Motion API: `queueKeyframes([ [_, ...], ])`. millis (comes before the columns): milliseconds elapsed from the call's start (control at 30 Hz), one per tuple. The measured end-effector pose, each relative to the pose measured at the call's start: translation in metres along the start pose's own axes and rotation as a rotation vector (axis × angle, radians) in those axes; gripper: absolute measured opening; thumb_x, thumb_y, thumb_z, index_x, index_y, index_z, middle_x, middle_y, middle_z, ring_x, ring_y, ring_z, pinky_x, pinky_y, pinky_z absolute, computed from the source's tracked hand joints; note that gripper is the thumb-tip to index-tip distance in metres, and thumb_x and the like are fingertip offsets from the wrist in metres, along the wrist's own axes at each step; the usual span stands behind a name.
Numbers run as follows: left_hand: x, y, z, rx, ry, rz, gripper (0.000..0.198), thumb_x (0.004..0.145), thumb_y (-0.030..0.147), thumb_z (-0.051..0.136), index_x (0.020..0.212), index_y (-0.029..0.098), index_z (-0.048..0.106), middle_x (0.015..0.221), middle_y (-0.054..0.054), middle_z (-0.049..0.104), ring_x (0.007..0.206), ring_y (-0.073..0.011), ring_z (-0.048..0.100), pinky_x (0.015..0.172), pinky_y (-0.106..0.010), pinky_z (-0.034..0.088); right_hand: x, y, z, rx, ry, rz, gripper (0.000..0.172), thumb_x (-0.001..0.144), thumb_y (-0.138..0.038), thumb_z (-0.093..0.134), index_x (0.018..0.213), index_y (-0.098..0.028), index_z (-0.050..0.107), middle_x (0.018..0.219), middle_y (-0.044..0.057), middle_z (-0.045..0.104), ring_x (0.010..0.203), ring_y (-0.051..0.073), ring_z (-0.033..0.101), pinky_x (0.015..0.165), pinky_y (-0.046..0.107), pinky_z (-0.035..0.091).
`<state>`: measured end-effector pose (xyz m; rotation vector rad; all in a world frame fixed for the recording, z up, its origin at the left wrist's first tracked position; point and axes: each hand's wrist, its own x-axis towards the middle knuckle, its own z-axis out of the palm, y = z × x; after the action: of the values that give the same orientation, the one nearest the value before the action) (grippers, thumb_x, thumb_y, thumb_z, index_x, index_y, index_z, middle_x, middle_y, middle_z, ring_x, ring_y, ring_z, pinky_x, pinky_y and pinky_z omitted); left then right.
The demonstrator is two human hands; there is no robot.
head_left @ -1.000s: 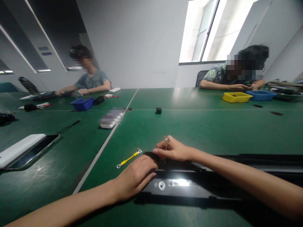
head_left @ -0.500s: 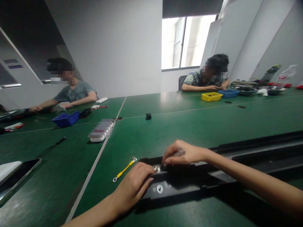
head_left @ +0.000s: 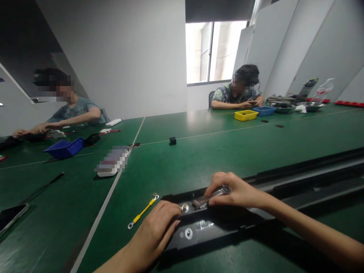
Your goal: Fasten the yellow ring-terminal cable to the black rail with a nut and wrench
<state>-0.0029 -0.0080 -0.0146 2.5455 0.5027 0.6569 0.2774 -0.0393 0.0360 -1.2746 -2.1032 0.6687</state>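
A long black rail [head_left: 216, 226] lies on the table, running from the middle to the right edge. At its near left end is a silver bolt with a washer [head_left: 184, 207], and a second round fastener [head_left: 189, 233] sits on the lower face. My left hand [head_left: 155, 227] is closed over that end, fingertips beside the bolt. My right hand [head_left: 231, 189] grips a shiny metal wrench [head_left: 217, 193], its dark end low inside the rail, just right of the bolt. Left of the rail lies a short yellow cable with ring terminals [head_left: 144, 211].
A white device [head_left: 110, 163] and a small black block [head_left: 172, 141] are farther back. Blue bin [head_left: 64, 148], yellow bin [head_left: 246, 115] and another blue bin [head_left: 264, 110] stand near two seated people. A phone [head_left: 13, 218] lies at left.
The view has shifted slightly right. My right hand has drawn back a little from the bolt and tilted, showing more of the wrench. My left hand stays on the rail end.
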Motion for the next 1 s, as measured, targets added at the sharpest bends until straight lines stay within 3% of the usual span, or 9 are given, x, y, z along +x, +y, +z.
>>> queueKeyframes([
  [200, 0.002, 0.002, -0.002, -0.011, -0.013, -0.01, 0.022, 0.093, 0.007, 0.042, 0.11, 0.018, 0.05, 0.106, -0.009, 0.059, 0.102, -0.0219, 0.053, 0.09, -0.036, 0.047, -0.011, 0.001, 0.001, -0.072, 0.064, 0.003, 0.02, 0.073, -0.038, 0.076, 0.084, -0.022, 0.074, 0.075, 0.003, 0.064, 0.077, 0.019, 0.057, 0.082, 0.036, 0.039],
  [367, 0.001, 0.004, -0.003, -0.009, -0.015, -0.001, 0.023, 0.092, 0.007, 0.043, 0.111, 0.018, 0.05, 0.106, -0.009, 0.059, 0.102, -0.0217, 0.053, 0.09, -0.036, 0.047, -0.016, -0.005, 0.004, -0.2, 0.068, 0.084, 0.02, 0.074, -0.042, 0.074, 0.087, -0.027, 0.074, 0.076, 0.003, 0.063, 0.079, 0.02, 0.055, 0.079, 0.038, 0.037],
  [733, 0.002, 0.006, -0.003, 0.012, -0.007, -0.013, 0.019, 0.094, 0.009, 0.043, 0.109, 0.017, 0.051, 0.105, -0.007, 0.059, 0.1, -0.0202, 0.053, 0.089, -0.035, 0.046, -0.016, -0.006, 0.003, -0.181, -0.037, 0.005, 0.015, 0.084, -0.035, 0.066, 0.089, -0.023, 0.073, 0.075, 0.001, 0.066, 0.075, 0.017, 0.056, 0.082, 0.036, 0.035],
  [1000, 0.001, 0.005, -0.002, 0.013, 0.004, -0.012, 0.018, 0.094, 0.009, 0.043, 0.107, 0.018, 0.051, 0.104, -0.007, 0.059, 0.099, -0.0203, 0.053, 0.089, -0.034, 0.045, -0.006, -0.009, -0.004, -0.193, -0.098, 0.013, 0.017, 0.082, -0.031, 0.066, 0.093, -0.021, 0.074, 0.075, 0.003, 0.067, 0.075, 0.018, 0.056, 0.072, 0.031, 0.04],
])
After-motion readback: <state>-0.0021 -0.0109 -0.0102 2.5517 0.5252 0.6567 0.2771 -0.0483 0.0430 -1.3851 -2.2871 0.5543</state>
